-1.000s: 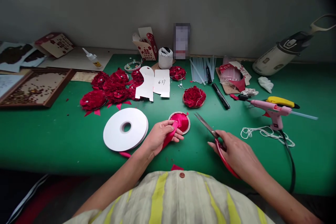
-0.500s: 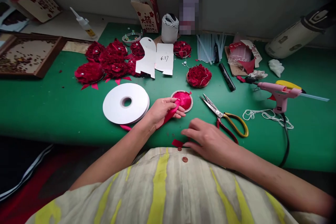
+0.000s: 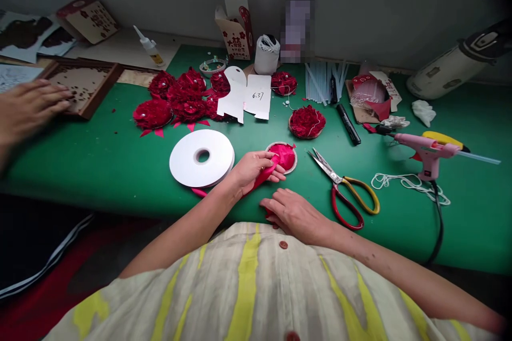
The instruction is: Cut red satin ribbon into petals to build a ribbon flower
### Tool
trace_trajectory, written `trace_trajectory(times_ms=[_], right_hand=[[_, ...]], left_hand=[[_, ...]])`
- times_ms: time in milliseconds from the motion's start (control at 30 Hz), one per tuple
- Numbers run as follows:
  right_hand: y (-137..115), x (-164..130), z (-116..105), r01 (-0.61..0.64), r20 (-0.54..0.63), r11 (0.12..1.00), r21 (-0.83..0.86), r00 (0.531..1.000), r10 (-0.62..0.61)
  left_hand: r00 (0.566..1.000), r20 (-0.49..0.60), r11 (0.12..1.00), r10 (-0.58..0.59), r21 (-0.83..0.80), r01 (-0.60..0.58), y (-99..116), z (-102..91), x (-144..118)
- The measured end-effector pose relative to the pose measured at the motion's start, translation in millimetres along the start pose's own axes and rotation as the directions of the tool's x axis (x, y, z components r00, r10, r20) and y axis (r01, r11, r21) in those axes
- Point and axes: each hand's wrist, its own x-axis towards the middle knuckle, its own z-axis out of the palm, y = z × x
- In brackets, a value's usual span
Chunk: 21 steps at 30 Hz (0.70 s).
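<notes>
A red ribbon (image 3: 266, 175) is pinched in the left hand (image 3: 251, 169), just beside the white reel (image 3: 202, 157). A red scrap (image 3: 269, 214) nearer the counter (image 3: 100, 160) edge is covered by the flattened right hand (image 3: 295, 212).

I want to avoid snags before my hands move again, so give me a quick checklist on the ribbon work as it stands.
1. Left hand pinching the pink satin ribbon: ok.
2. Round ribbon-covered disc within reach, at the fingertips: ok.
3. Right hand on the small red ribbon scrap: cannot tell if gripped.
4. Red-and-yellow-handled scissors lying clear of both hands: ok.
5. Pink glue gun nozzle away from hands: ok.
</notes>
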Motion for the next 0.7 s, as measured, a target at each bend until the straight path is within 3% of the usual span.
trace_trajectory(times_ms=[267, 367, 433, 533, 633, 700], right_hand=[[1.2, -4.3, 6.6, -0.015, -0.105, 0.993, 0.119, 0.994, 0.027], [1.0, -4.4, -0.6, -0.09, -0.181, 0.978, 0.191, 0.976, 0.125], [4.8, -1.8, -11.3, -0.166, -0.254, 0.957, 0.239, 0.94, 0.227], [19.2, 7.9, -28.2, -0.281, -0.371, 0.92, 0.275, 0.852, 0.371], [39.6, 24.6, -35.9, -0.363, -0.457, 0.893, 0.265, 0.768, 0.448], [52.1, 37.2, -34.4, -0.398, -0.48, 0.884, 0.244, 0.742, 0.467]], left_hand=[[1.0, 0.003, 1.0, 0.024, -0.005, -0.024, -4.2, -2.3, 1.8], [0.999, 0.013, 0.999, 0.035, 0.007, -0.035, -4.1, -2.9, 1.5], [0.999, 0.022, 1.0, 0.03, -0.008, -0.03, -3.1, -2.6, 0.6], [1.0, 0.008, 0.999, 0.014, -0.05, -0.014, -1.1, -1.1, -1.4], [1.0, -0.004, 0.999, 0.031, -0.044, -0.031, 0.5, -0.2, -3.0], [0.999, -0.002, 0.999, 0.043, -0.028, -0.043, 1.1, -0.4, -3.5]])
